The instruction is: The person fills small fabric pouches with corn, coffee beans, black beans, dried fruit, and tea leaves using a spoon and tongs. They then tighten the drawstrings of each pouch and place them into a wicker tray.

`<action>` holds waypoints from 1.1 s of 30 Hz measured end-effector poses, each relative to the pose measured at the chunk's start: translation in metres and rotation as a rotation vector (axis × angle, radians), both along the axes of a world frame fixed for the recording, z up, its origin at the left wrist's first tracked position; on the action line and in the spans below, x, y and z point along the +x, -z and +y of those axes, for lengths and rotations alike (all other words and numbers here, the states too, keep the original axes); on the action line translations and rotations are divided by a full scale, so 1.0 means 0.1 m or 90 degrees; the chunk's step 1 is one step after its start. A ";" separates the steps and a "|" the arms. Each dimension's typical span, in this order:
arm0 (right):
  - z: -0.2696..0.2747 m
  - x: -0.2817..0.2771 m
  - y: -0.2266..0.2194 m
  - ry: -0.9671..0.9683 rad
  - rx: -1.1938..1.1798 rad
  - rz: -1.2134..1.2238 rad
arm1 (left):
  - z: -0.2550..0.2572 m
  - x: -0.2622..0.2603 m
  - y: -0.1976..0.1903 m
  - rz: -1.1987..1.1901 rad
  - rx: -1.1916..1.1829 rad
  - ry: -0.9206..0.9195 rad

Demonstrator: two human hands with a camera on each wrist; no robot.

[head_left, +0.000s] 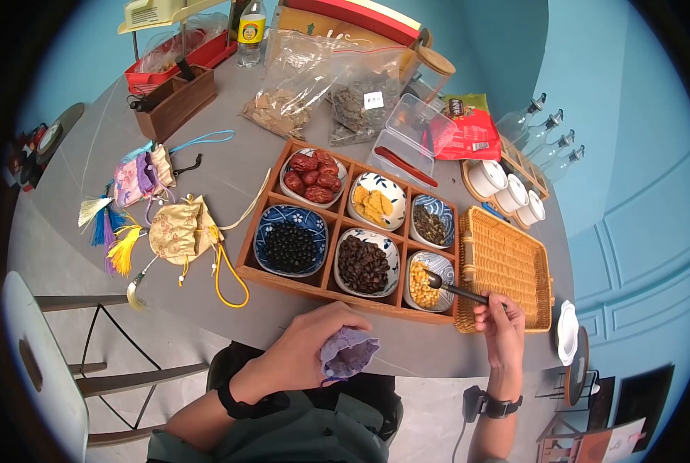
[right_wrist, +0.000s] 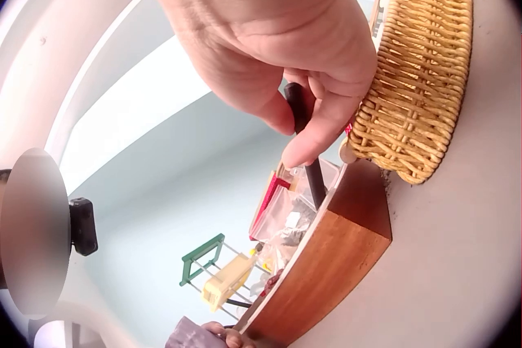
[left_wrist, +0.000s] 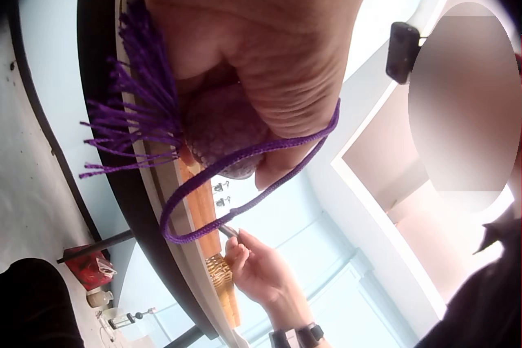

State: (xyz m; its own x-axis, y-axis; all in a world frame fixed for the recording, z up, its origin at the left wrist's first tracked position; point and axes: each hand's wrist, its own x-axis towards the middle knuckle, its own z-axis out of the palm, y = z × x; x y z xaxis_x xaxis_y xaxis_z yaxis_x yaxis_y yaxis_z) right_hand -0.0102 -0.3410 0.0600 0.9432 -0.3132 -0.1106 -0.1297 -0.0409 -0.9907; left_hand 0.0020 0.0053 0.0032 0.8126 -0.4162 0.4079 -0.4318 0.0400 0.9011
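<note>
My left hand point(head_left: 308, 341) grips a small purple drawstring pouch point(head_left: 349, 355) in front of the wooden box, its mouth gaping upward. In the left wrist view a purple cord loop point(left_wrist: 245, 152) and a purple tassel point(left_wrist: 143, 103) hang from it. My right hand point(head_left: 503, 324) pinches the black handle of a spoon point(head_left: 468, 293). The spoon's bowl end lies in the yellow corn-like kernels point(head_left: 422, 287) of the front right dish. Dark beans point(head_left: 363, 264), black beans point(head_left: 289, 245), red dates point(head_left: 312, 177), yellow slices point(head_left: 372, 204) and dried leaves point(head_left: 430, 226) fill the other dishes.
A wicker basket point(head_left: 508, 266) stands right of the divided wooden box point(head_left: 337, 296). On the left lie a gold pouch point(head_left: 183, 231) and a pink-purple pouch point(head_left: 138, 176). Plastic bags point(head_left: 364, 100), a clear container point(head_left: 403, 166) and white jars point(head_left: 487, 179) stand behind.
</note>
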 end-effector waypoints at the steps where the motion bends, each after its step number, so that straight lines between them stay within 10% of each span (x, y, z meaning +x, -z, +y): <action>1: -0.01 -0.01 0.01 0.001 0.006 -0.005 | 0.00 0.00 0.00 0.001 0.001 -0.001; 33: 0.14 -0.44 0.28 0.126 0.135 -0.070 | 0.01 0.01 -0.04 0.014 -0.016 0.036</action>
